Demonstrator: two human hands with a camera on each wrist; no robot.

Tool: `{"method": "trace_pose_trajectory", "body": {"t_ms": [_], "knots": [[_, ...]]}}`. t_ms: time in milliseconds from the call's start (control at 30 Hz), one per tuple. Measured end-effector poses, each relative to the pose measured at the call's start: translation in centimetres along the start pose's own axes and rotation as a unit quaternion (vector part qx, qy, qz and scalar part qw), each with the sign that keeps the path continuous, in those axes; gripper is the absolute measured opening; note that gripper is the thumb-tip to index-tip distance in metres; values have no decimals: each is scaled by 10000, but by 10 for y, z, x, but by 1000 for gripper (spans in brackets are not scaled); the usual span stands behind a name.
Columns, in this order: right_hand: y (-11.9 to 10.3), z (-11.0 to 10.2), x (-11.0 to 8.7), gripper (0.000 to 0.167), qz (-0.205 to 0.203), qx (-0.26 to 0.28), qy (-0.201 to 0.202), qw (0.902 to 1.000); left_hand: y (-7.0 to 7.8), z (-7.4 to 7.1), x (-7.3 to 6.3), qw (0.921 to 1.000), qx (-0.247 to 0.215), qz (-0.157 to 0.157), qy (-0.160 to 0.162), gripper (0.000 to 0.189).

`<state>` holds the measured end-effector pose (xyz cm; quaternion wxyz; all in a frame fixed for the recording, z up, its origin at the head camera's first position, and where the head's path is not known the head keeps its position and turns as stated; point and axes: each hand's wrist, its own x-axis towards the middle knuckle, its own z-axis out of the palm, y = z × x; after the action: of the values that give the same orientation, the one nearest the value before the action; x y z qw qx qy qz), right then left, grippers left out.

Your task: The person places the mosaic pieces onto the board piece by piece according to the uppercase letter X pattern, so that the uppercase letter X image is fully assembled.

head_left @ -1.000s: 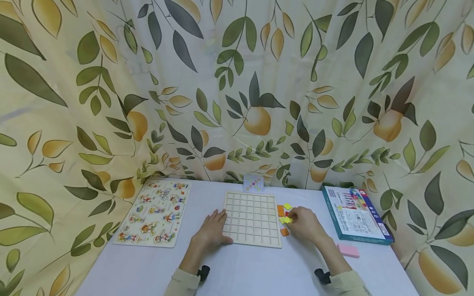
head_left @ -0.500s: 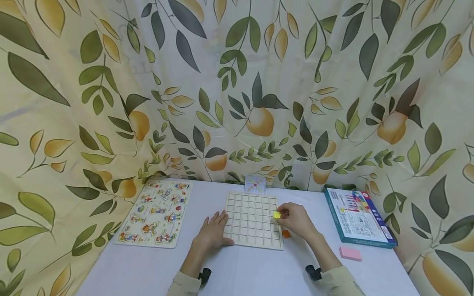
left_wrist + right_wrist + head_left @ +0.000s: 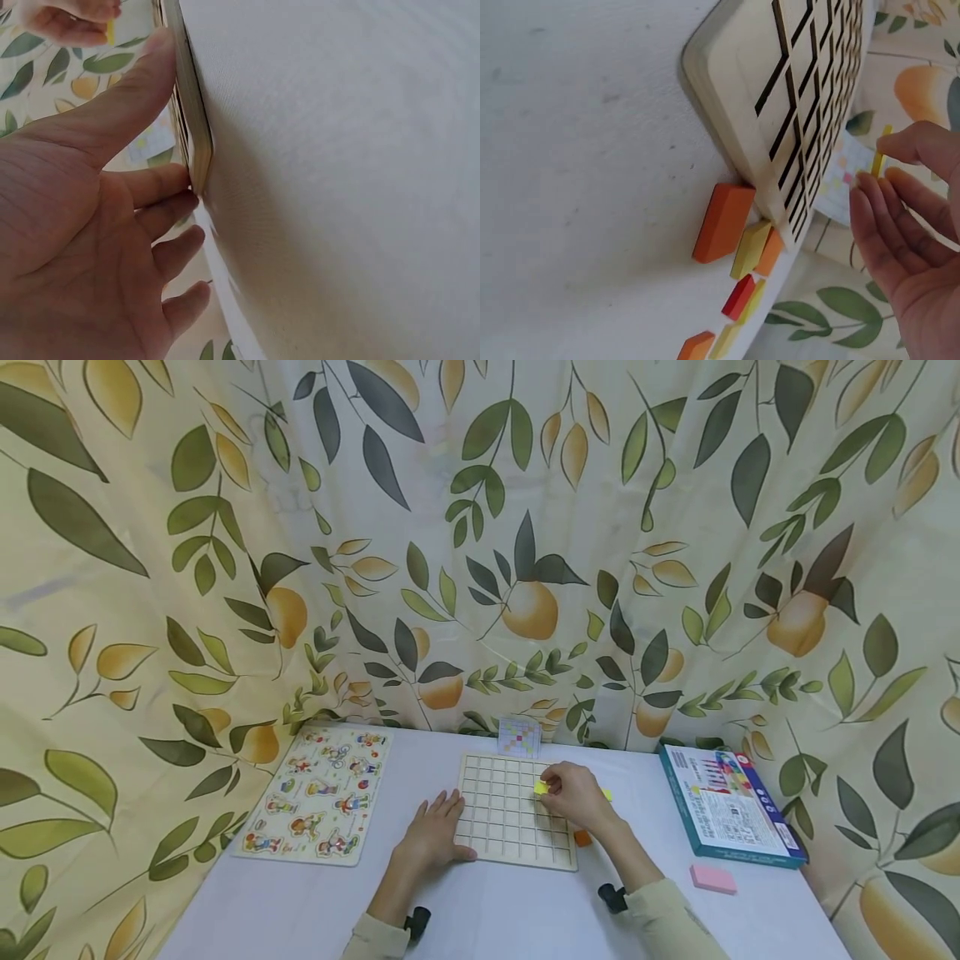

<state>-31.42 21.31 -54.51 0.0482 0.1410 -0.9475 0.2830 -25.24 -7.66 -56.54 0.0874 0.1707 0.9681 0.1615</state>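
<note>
A pale wooden grid board (image 3: 495,810) lies on the white table. My right hand (image 3: 576,795) pinches a small yellow square tile (image 3: 541,787) between thumb and fingers, over the right part of the grid. In the right wrist view the yellow tile (image 3: 880,154) is held edge-on above the board (image 3: 739,82). My left hand (image 3: 431,833) rests at the board's left edge with its fingers spread. From the left wrist view, the left hand's (image 3: 97,195) thumb and fingertips touch the wooden edge (image 3: 191,105).
Several orange, yellow and red tiles (image 3: 724,223) lie along the board's right side. A small colour pattern card (image 3: 519,738) stands behind the board. A picture puzzle board (image 3: 315,793) is at left. A flat box (image 3: 731,802) and a pink block (image 3: 713,878) are at right.
My right hand has picked up a yellow tile from the loose pile and carried it left over the grid. The left hand stays at the board's left edge.
</note>
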Motion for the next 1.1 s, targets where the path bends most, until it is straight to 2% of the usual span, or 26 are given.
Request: {"method": "trace_pose_trajectory", "body": {"t_ms": [167, 433, 800, 1100], "knots": [[-7, 7, 13, 25, -75, 5, -125, 9999, 0, 0, -1, 10000, 18, -1, 4, 100], [-15, 22, 33, 23, -452, 50, -246, 9987, -2, 4, -1, 10000, 55, -23, 32, 100], [-21, 44, 57, 22, -1006, 149, -292, 9944, -1, 2, 0, 9999, -36, -4, -105, 100], [-28, 59, 72, 24, -893, 246, -330, 9951, -3, 1, 1, 9999, -135, -44, -86, 99]]}}
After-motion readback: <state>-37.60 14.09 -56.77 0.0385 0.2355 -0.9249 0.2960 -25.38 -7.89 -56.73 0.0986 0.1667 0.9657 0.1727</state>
